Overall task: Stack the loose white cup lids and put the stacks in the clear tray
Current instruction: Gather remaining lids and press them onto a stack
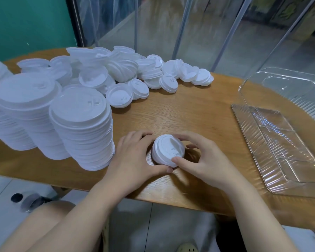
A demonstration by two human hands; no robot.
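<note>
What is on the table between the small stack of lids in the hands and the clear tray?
In the head view, nothing: only bare wooden table separates the small stack of lids from the clear tray.

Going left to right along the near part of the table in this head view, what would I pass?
Tall stacks of lids → left hand → small lid stack held by both hands → right hand → clear tray.

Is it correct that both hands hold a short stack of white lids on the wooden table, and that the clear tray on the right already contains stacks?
Not quite. The head view shows both hands, left hand and right hand, holding the short stack on the wooden table, but the clear tray holds no stacks.
</note>
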